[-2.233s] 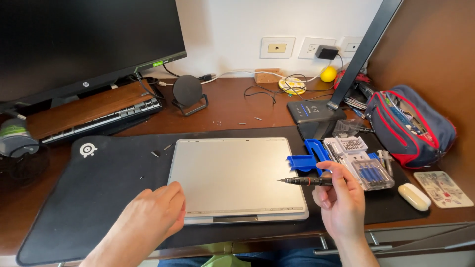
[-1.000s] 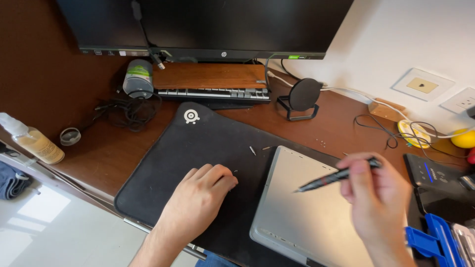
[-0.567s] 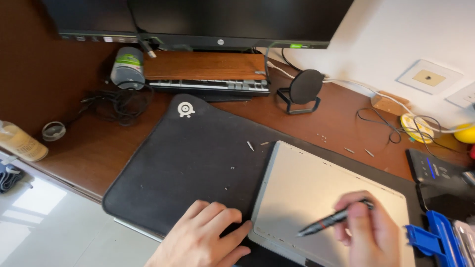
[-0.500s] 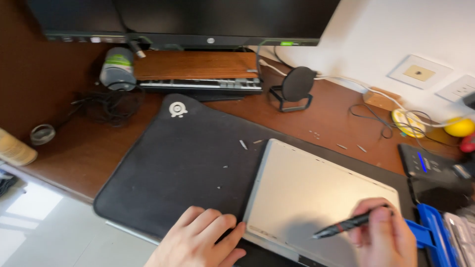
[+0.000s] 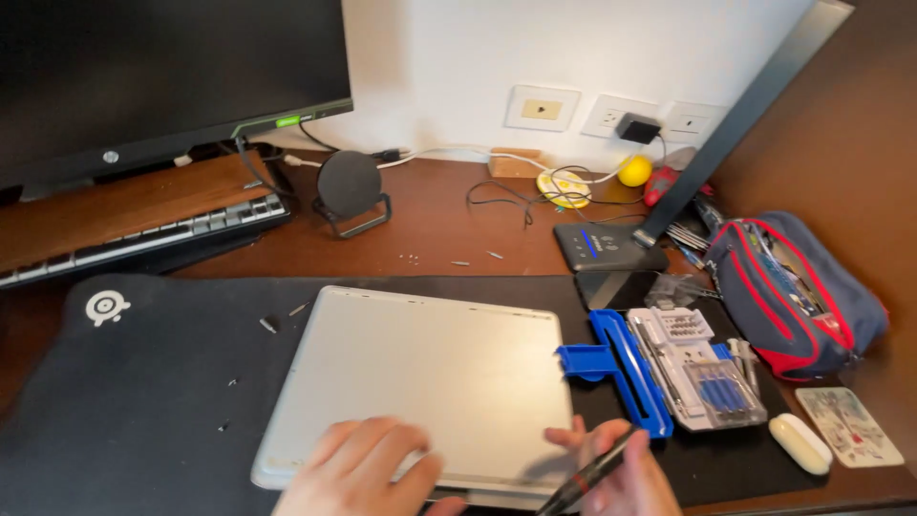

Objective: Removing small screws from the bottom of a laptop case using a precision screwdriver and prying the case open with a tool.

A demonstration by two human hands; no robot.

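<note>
Head view: left hand [image 5: 358, 468] lies spread flat on the silver laptop [image 5: 420, 382]; right hand [image 5: 621, 473] pinches a black screwdriver [image 5: 587, 475]. Beside them, the open blue tool case [image 5: 626, 368] holds bits.

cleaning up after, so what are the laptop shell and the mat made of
Laptop: looks like brushed or matte metal, probably aluminium, going by its even silver-grey sheen. Mat: likely soft cloth over rubber, a dull black surface with no glare.

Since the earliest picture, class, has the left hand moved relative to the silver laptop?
Yes. The left hand moved right, from the black mat onto the silver laptop.
</note>
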